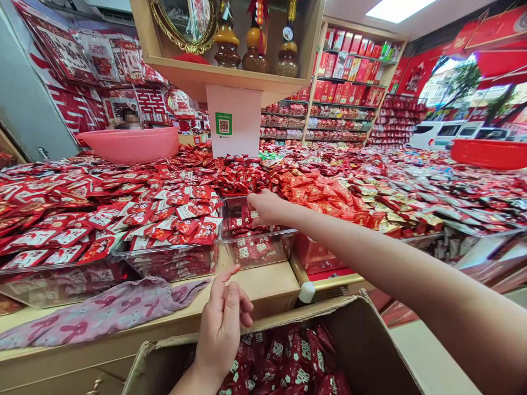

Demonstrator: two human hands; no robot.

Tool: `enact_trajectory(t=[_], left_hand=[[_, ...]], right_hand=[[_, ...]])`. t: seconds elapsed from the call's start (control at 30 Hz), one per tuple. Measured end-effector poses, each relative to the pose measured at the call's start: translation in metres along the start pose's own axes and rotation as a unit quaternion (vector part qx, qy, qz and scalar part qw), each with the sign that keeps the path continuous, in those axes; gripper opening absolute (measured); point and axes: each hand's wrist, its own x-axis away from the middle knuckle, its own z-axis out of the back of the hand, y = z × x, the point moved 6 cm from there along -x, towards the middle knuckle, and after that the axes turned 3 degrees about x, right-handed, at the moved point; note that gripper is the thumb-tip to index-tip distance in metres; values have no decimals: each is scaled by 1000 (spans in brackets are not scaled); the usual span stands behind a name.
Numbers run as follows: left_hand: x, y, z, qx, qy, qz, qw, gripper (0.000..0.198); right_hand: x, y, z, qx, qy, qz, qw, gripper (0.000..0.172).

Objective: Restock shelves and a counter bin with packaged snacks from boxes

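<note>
My right hand (267, 209) reaches over a clear plastic bin (257, 251) that holds a low layer of dark red packets (237, 224) with pale print. Its fingers point down into the bin and are mostly hidden, so I cannot tell whether they grip a packet. My left hand (224, 321) hovers above the near edge of an open cardboard box (362, 334). Its fingers are loosely bent and apart, with nothing in them. Inside the box lie many dark red packets (294, 359) with similar white print.
Heaped bins of red packets (177, 216) flank the bin, with orange-red ones (321, 192) to its right. A pink patterned cloth (111, 310) lies on the counter's front edge. Behind stand a pink basin (132, 145), a red basin (489, 153) and an overhanging wooden display shelf (230, 77).
</note>
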Motion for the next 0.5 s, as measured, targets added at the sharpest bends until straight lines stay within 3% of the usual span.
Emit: enact_trajectory(t=[0.1,0.17,0.33,0.5], left_hand=[[2,-1,-2,-35,-27,-16,999,33],[3,-3,-2,-48,-39,-17,998,32],[2,-6,-3,-59,-57,-10,997,31],[0,-9,-4,-73,-89,-4,993,31]], right_hand=[[-26,0,-44,41,-176,25,983,50],[-32,-5,-63,48,-236,46,969,44],[-31,-10,-86,61,-299,64,950,40],[-31,-4,-96,64,-301,49,950,41]])
